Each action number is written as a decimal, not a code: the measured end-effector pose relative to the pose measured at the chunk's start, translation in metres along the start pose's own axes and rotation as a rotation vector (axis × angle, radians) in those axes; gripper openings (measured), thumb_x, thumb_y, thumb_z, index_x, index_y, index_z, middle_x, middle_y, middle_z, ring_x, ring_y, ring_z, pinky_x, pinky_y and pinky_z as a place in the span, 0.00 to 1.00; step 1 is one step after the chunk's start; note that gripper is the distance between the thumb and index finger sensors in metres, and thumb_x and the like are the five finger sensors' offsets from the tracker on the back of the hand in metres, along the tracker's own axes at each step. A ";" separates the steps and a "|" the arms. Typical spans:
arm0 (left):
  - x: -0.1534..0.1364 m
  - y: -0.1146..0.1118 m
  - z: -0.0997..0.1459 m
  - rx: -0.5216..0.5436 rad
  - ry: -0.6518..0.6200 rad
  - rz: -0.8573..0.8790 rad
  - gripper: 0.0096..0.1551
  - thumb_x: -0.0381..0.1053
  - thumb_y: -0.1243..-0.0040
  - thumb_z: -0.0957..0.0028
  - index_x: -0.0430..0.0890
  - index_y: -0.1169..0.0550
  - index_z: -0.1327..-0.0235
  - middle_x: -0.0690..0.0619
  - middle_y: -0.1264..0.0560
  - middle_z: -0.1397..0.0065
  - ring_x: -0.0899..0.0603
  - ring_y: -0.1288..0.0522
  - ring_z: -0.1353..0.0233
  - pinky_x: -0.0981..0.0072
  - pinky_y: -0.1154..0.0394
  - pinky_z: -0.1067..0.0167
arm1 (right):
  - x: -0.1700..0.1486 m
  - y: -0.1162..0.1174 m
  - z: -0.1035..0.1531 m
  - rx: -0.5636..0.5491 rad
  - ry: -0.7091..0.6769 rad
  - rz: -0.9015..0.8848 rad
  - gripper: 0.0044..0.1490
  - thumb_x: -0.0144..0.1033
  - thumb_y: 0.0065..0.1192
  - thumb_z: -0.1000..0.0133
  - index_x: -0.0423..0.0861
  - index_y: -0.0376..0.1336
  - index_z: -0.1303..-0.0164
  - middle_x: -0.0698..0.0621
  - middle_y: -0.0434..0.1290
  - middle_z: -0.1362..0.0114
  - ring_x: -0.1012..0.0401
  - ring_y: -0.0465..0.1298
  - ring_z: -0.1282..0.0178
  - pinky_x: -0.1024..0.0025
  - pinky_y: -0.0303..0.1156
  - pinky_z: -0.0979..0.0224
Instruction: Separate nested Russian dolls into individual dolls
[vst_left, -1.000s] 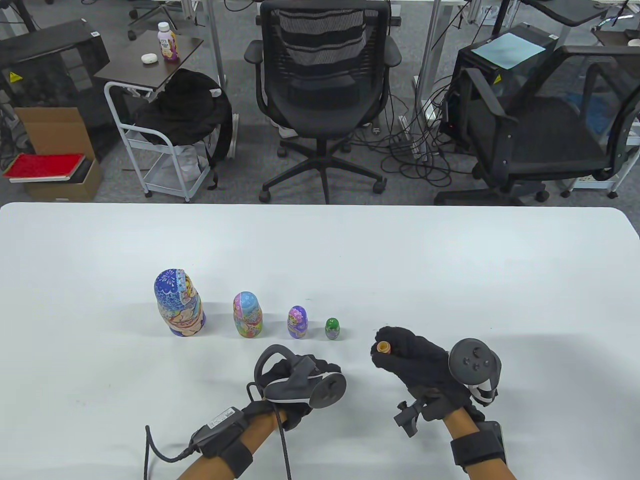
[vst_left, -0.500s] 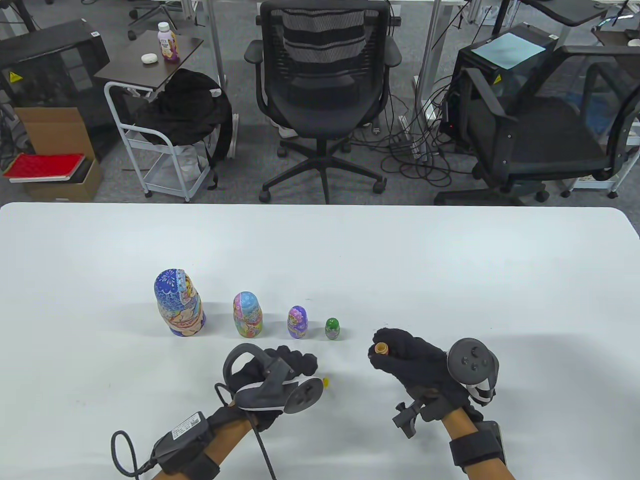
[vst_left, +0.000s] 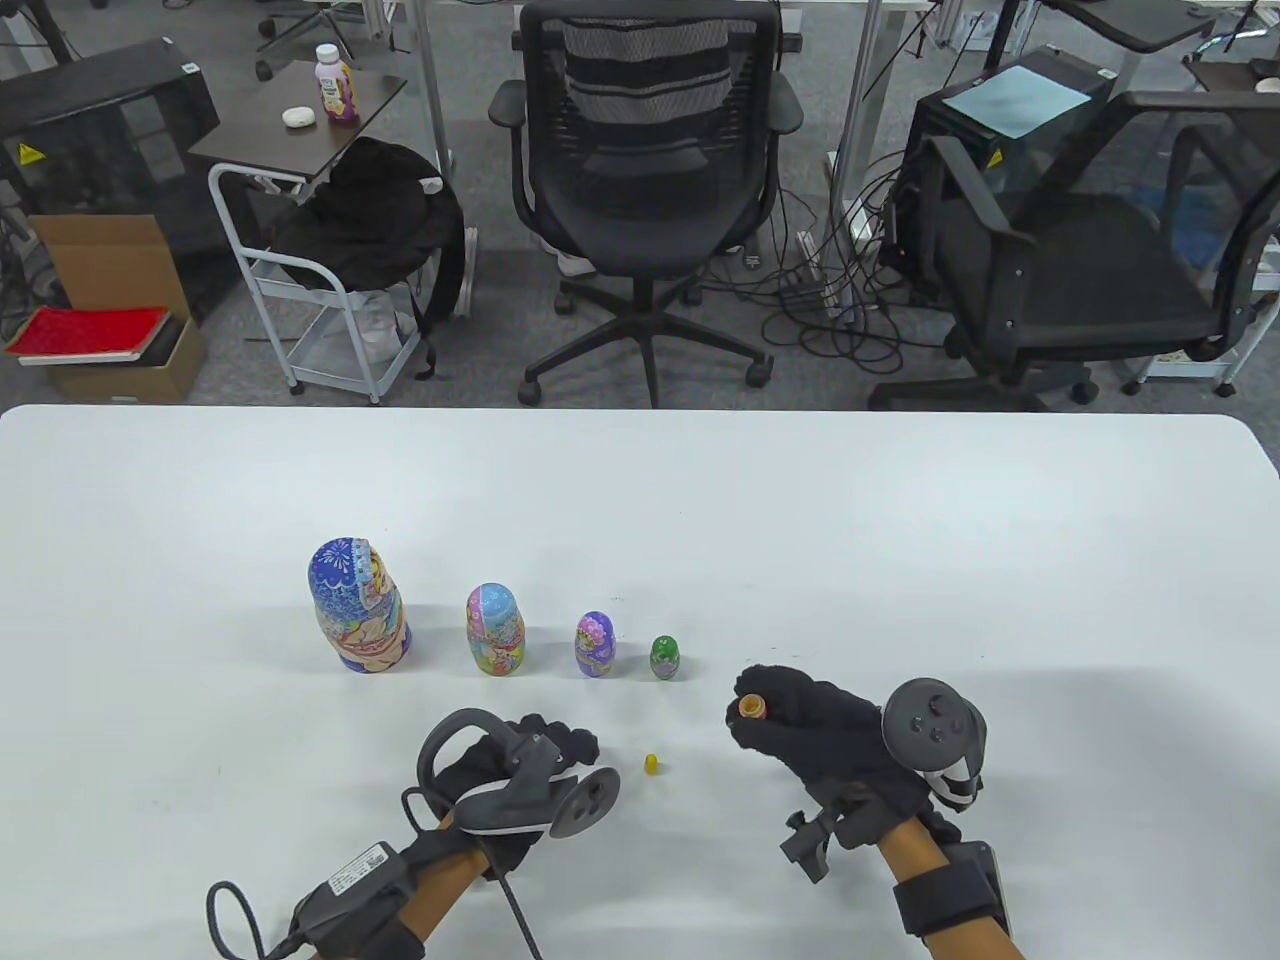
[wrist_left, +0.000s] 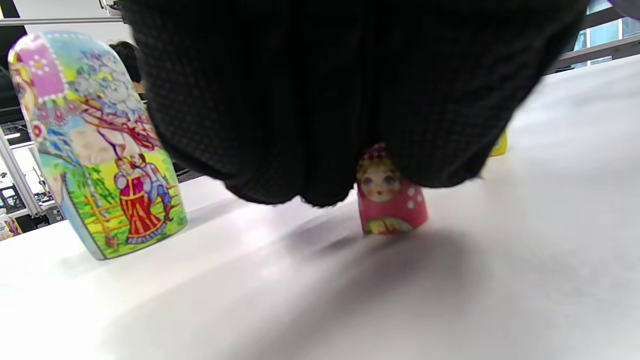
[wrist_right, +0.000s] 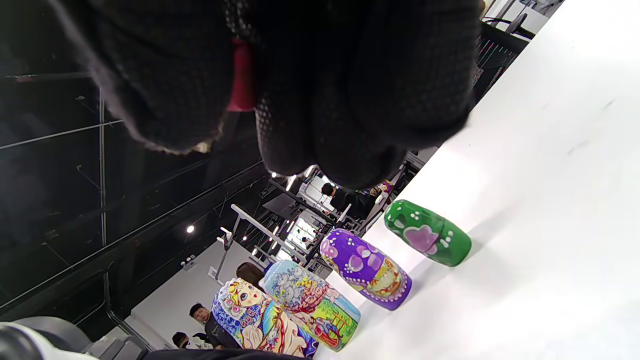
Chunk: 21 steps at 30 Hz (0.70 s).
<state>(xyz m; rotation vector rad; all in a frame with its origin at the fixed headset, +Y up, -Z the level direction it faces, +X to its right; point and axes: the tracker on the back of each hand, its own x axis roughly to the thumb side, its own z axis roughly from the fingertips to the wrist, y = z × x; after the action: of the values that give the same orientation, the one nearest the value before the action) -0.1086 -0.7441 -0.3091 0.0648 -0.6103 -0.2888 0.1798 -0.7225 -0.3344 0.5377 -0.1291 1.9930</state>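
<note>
- The step in hand looks like the last split. Four painted wooden dolls stand upright in a row on the white table (vst_left: 900, 520), left of its middle and nearer its near edge: the large blue doll (vst_left: 358, 605), the pink-and-blue medium doll (vst_left: 495, 630), the purple doll (vst_left: 596, 645) and the small green doll (vst_left: 664, 658).
- The tiny yellow doll (vst_left: 652, 765) stands alone, nearer the near edge than the row and between the two hands, touching neither.
- The right hand (vst_left: 810, 725) is clenched around a hollow red doll half (vst_left: 752, 707), whose tan open mouth faces up, just right of the small green doll.
- The left hand (vst_left: 540, 760) is low over the table. In the left wrist view a small pink doll piece with a painted face (wrist_left: 390, 200) sits on the table right under its fingertips. Whether the fingers grasp it, and whether it is a whole doll or only a top half, cannot be told.
- The next move probably calls for joining the red half to its mate, then standing that doll and the yellow one at the row's right end.
- No writing can be read. The white label on the left wrist pack (vst_left: 352, 878) is too small.
</note>
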 end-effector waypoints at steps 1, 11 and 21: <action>0.000 -0.002 0.000 -0.006 0.004 0.004 0.27 0.56 0.26 0.53 0.52 0.18 0.41 0.53 0.14 0.42 0.45 0.12 0.44 0.63 0.13 0.47 | 0.000 0.000 0.000 0.000 0.000 -0.001 0.40 0.45 0.78 0.55 0.35 0.69 0.39 0.42 0.87 0.50 0.50 0.87 0.52 0.65 0.85 0.50; -0.005 0.010 -0.002 0.032 0.016 0.084 0.25 0.56 0.25 0.53 0.51 0.17 0.43 0.53 0.13 0.44 0.45 0.11 0.46 0.63 0.12 0.48 | 0.001 0.005 0.000 0.024 -0.007 0.004 0.40 0.45 0.78 0.55 0.35 0.69 0.39 0.42 0.87 0.50 0.50 0.87 0.52 0.65 0.85 0.50; 0.014 0.109 -0.012 0.248 -0.078 0.206 0.26 0.57 0.26 0.52 0.51 0.18 0.42 0.53 0.13 0.44 0.46 0.11 0.45 0.64 0.12 0.48 | 0.005 0.025 0.000 0.115 -0.017 0.021 0.40 0.44 0.78 0.55 0.33 0.69 0.40 0.41 0.87 0.50 0.50 0.88 0.53 0.66 0.86 0.52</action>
<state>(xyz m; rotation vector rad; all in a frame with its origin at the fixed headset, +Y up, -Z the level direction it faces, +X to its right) -0.0637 -0.6441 -0.2958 0.2291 -0.7224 -0.0153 0.1568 -0.7304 -0.3287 0.6292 -0.0311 2.0251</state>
